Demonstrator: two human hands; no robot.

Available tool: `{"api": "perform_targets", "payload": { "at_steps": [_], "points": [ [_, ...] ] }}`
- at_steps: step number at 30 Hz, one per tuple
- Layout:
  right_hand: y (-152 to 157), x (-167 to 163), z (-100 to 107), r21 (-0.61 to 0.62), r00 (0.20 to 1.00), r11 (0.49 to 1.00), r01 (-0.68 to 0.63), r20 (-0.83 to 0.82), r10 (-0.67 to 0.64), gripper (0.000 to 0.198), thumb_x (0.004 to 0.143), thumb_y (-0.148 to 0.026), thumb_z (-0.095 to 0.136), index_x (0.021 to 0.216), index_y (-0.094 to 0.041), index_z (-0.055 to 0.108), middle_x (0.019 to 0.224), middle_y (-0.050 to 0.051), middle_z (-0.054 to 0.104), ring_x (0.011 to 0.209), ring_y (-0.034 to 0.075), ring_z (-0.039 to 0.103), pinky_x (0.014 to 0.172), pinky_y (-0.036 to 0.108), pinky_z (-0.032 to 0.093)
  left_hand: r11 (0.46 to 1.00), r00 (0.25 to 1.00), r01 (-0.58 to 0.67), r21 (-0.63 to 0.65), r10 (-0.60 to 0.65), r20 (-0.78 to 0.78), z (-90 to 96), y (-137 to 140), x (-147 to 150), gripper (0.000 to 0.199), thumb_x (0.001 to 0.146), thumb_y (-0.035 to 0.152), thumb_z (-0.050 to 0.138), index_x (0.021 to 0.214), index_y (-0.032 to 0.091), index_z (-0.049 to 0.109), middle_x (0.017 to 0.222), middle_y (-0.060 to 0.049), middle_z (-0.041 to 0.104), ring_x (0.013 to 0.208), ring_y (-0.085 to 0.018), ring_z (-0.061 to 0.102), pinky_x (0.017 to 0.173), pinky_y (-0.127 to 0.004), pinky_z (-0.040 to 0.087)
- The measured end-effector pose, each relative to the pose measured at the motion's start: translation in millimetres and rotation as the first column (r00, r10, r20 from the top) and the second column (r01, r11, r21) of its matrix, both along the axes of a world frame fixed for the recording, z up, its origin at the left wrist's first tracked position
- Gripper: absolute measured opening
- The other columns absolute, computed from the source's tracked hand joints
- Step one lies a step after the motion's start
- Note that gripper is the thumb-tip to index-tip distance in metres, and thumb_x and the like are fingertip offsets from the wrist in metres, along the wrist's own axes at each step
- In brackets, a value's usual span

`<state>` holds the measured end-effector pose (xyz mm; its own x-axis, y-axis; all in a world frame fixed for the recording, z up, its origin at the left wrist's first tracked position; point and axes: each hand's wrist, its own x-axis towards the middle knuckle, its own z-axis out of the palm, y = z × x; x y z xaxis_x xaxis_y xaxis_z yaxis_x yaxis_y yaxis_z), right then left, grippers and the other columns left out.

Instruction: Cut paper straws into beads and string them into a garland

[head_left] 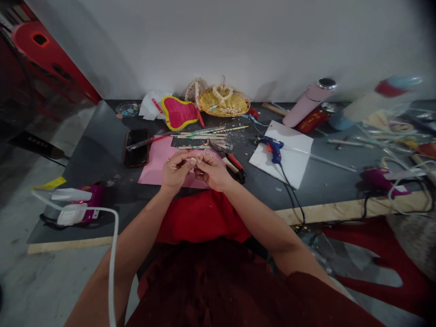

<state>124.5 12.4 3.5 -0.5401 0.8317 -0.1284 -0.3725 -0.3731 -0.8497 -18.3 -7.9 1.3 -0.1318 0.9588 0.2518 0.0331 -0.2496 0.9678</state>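
My left hand [177, 171] and my right hand [211, 170] meet over a pink sheet [158, 159] near the table's front edge. Both have their fingers pinched together around a small pale piece [193, 161], mostly hidden and too small to name. Just beyond the fingers lie several thin paper-wrapped sticks [204, 136]. A dark-handled tool with a red part [235, 163] rests right of my right hand. Left of the sheet, a phone [136, 147] has a clear-bodied pen [145, 142] across it.
A blue glue gun [275, 149] with a cord lies on a white board [299, 168]. Behind stand a wicker basket [238, 109], a pink-and-yellow shape [179, 113], a pink flask [308, 103] and a red can [315, 119]. Purple power strips [93, 202] sit left and right; a white cable [114, 254] hangs down.
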Motion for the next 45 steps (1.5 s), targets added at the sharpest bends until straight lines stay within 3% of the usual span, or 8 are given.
{"api": "perform_targets", "payload": {
  "at_steps": [5, 9, 13, 19, 23, 26, 32, 45],
  "points": [
    [3.3, 2.1, -5.3, 0.135, 0.992, 0.991, 0.023, 0.121, -0.039, 0.038, 0.073, -0.054, 0.069, 0.077, -0.020, 0.054, 0.069, -0.005, 0.051, 0.058, 0.007, 0.044, 0.054, 0.022, 0.036, 1.000, 1.000, 0.012, 0.005, -0.012, 0.027, 0.9, -0.2, 1.3, 0.021, 0.073, 0.035, 0.073, 0.085, 0.018, 0.072, 0.085, -0.004, 0.068, 0.065, -0.010, 0.057, 0.057, -0.021, 0.046],
    [8.8, 7.1, -3.3, 0.386, 0.944, 0.919, 0.078, 0.269, -0.193, 0.035, 0.078, -0.053, 0.065, 0.077, -0.019, 0.057, 0.069, -0.004, 0.051, 0.058, 0.007, 0.042, 0.056, 0.023, 0.034, 0.999, 0.995, 0.033, -0.029, -0.030, 0.094, 3.0, 0.4, 0.6, 0.021, 0.077, 0.034, 0.069, 0.087, 0.016, 0.068, 0.070, -0.001, 0.064, 0.053, -0.007, 0.051, 0.050, -0.019, 0.044],
    [11.0, 11.0, 2.5, 0.485, 0.918, 0.866, 0.124, 0.275, -0.286, 0.029, 0.079, -0.048, 0.063, 0.079, -0.019, 0.057, 0.070, -0.003, 0.051, 0.060, 0.008, 0.043, 0.058, 0.023, 0.036, 1.000, 0.995, 0.012, -0.028, -0.009, 0.099, 4.0, 2.3, -1.9, 0.019, 0.075, 0.032, 0.071, 0.083, 0.016, 0.066, 0.070, 0.000, 0.063, 0.052, -0.006, 0.051, 0.049, -0.018, 0.043],
    [9.5, 13.8, 5.4, 0.533, 0.901, 0.845, 0.036, 0.348, -0.258, 0.030, 0.084, -0.048, 0.058, 0.082, -0.019, 0.060, 0.070, -0.002, 0.054, 0.063, 0.009, 0.046, 0.060, 0.023, 0.038, 0.996, 0.996, 0.054, -0.078, -0.059, -0.071, 2.6, 2.3, -4.1, 0.032, 0.073, 0.031, 0.072, 0.099, 0.019, 0.059, 0.069, 0.002, 0.065, 0.053, -0.008, 0.055, 0.052, -0.020, 0.045],
    [12.4, 16.1, 2.4, 0.547, 0.884, 0.837, -0.013, 0.398, -0.246, 0.030, 0.083, -0.048, 0.060, 0.084, -0.018, 0.062, 0.076, 0.000, 0.059, 0.069, 0.011, 0.050, 0.063, 0.024, 0.040, 0.998, 0.945, 0.003, -0.065, -0.024, -0.327, 4.8, -1.2, -2.8, 0.031, 0.074, 0.028, 0.069, 0.100, 0.020, 0.056, 0.075, 0.001, 0.069, 0.063, -0.010, 0.062, 0.060, -0.022, 0.046],
    [14.8, 17.7, 1.3, 0.551, 0.876, 0.833, -0.042, 0.422, -0.234, 0.027, 0.082, -0.045, 0.060, 0.079, -0.018, 0.062, 0.076, 0.000, 0.059, 0.070, 0.011, 0.051, 0.065, 0.025, 0.040, 0.999, 0.914, 0.012, -0.051, -0.032, -0.404, 5.3, -3.2, -1.0, 0.032, 0.074, 0.024, 0.066, 0.104, 0.021, 0.055, 0.079, 0.000, 0.070, 0.069, -0.011, 0.063, 0.065, -0.023, 0.046],
    [13.5, 20.2, 7.0, 0.519, 0.895, 0.853, -0.053, 0.404, -0.190, 0.029, 0.083, -0.046, 0.059, 0.077, -0.017, 0.057, 0.066, -0.004, 0.050, 0.060, 0.009, 0.042, 0.057, 0.023, 0.035, 0.994, 0.964, 0.092, -0.057, -0.103, -0.245, 1.6, -1.1, -1.4, 0.038, 0.074, 0.030, 0.069, 0.106, 0.018, 0.053, 0.077, -0.001, 0.069, 0.067, -0.011, 0.063, 0.062, -0.022, 0.046],
    [12.9, 22.1, 11.1, 0.604, 0.865, 0.791, -0.102, 0.446, -0.229, 0.027, 0.088, -0.043, 0.053, 0.080, -0.018, 0.056, 0.068, -0.003, 0.050, 0.062, 0.010, 0.043, 0.059, 0.024, 0.035, 0.991, 0.987, 0.121, -0.057, -0.126, -0.103, 2.4, 0.1, -1.6, 0.032, 0.073, 0.031, 0.071, 0.097, 0.019, 0.056, 0.078, -0.001, 0.069, 0.065, -0.010, 0.063, 0.058, -0.021, 0.048]
  ]
}}
